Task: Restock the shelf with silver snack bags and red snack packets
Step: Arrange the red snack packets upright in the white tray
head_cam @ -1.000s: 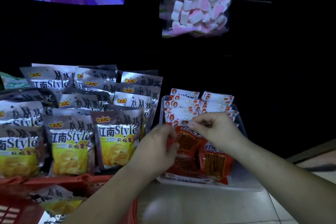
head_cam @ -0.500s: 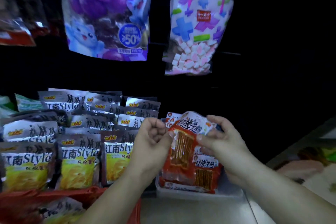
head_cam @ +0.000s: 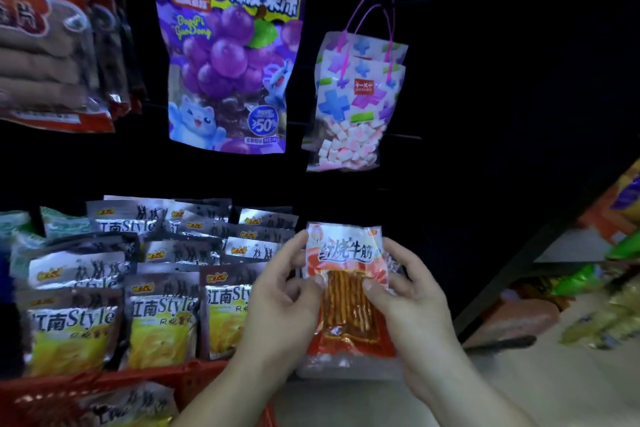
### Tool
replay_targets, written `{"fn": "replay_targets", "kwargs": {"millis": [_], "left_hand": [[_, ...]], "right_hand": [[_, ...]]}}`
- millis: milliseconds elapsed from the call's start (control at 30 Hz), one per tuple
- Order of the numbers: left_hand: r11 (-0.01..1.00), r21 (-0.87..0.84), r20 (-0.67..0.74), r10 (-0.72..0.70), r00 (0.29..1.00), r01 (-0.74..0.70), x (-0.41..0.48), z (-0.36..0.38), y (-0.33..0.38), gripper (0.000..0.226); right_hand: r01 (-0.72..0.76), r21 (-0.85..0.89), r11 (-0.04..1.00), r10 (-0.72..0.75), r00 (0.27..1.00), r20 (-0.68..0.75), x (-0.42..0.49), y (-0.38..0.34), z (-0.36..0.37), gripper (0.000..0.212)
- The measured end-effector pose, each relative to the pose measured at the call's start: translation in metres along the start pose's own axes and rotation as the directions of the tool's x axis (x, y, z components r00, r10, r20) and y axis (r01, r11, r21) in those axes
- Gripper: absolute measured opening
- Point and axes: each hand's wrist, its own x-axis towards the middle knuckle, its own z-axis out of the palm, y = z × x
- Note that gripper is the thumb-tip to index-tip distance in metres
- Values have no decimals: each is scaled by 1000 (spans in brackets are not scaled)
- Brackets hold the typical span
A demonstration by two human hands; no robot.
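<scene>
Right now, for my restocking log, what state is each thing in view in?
red packet, upright, held between both hands
left hand, pinching the packet's left edge
right hand, pinching the packet's right edge
silver bags, standing in rows
grape jelly bag, hanging
marshmallow bag, hanging

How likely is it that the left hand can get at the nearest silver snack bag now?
Probably yes, once freed: the left hand pinches the red snack packet with the right hand, but the silver snack bag stands right beside it, nothing between.

Shelf (head_cam: 346, 400) bears rows of silver snack bags (head_cam: 162, 305); a clear tray (head_cam: 346, 370) sits just beside them.
</scene>
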Motion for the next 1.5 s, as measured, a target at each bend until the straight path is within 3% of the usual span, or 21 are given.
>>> {"fn": "replay_targets", "kwargs": {"millis": [167, 233, 267, 300, 367, 400, 467, 533, 567, 633, 700, 767, 833, 967, 1033, 1100, 1200, 1333, 1400, 1500], "left_hand": [[998, 57, -34, -6, 999, 8, -2, -17, 15, 56], [970, 235, -3, 70, 998, -68, -3, -24, 18, 56], [883, 447, -3, 158, 988, -140, -2, -29, 19, 54], [733, 650, 21, 245, 969, -199, 0, -33, 19, 54], [531, 795, 155, 292, 944, -295, 3, -36, 14, 63], [536, 788, 208, 231, 950, -303, 3, -34, 14, 65], [703, 671, 264, 71, 962, -236, -1, -24, 20, 59], [931, 362, 203, -38, 978, -39, -4, -15, 27, 39], [982, 178, 169, -100, 981, 69, -2, -13, 26, 33], [980, -5, 133, -197, 971, 200, 3, -13, 23, 25], [947, -159, 184, -250, 951, 279, 6, -14, 21, 20], [876, -308, 259, -298, 919, 371, 8, -12, 25, 23], [882, -291, 254, -301, 919, 369, 9, -11, 24, 23], [983, -23, 41, -180, 983, 181, 11, -12, 6, 22], [989, 90, -5, -115, 993, 115, 11, -13, -1, 50], [991, 61, -24, -122, 992, 123, 11, -15, -5, 70], [989, 33, 35, -146, 989, 145, 11, -20, -7, 56], [986, 76, 205, -163, 965, 150, 11, -28, -4, 73], [983, 140, 247, -149, 957, 117, 11, -30, -1, 80], [981, 149, 198, -154, 968, 126, 13, -30, -1, 79]], "right_hand": [[35, -71, 997, -34, 999, 8, -2, -5, 20, 59], [40, -56, 998, -39, 999, 18, -2, -7, 24, 59], [43, -47, 998, -42, 999, 19, -1, -8, 24, 56], [53, -54, 997, -52, 998, 30, 0, -9, 23, 51], [52, -52, 997, -49, 997, 55, 1, -13, 24, 41], [50, -28, 998, -48, 997, 57, 1, -15, 25, 34], [42, 3, 999, -42, 994, 101, 1, -20, 27, 21], [32, -9, 999, -30, 983, 180, 1, -24, 28, 18], [32, -23, 999, -26, 979, 201, 2, -25, 28, 23], [66, -87, 994, -50, 983, 176, 7, -23, 26, 22], [104, -188, 977, -75, 985, 157, 9, -20, 26, 22], [56, -188, 981, -24, 985, 171, 10, -14, 29, 42], [-43, -93, 995, 60, 982, 182, 11, -11, 32, 58], [70, -158, 985, -56, 994, 91, 17, -5, 29, 55], [88, -196, 977, -64, 990, 124, 19, -8, 28, 62], [85, -202, 976, -53, 985, 161, 22, -9, 25, 74], [113, -154, 981, -89, 984, 153, 25, -12, 20, 64], [140, -117, 983, -125, 984, 128, 29, -12, 11, 40], [173, -208, 963, -140, 976, 167, 32, -12, 6, 46], [173, -339, 925, -44, 933, 357, 30, -13, 1, 70]]}}
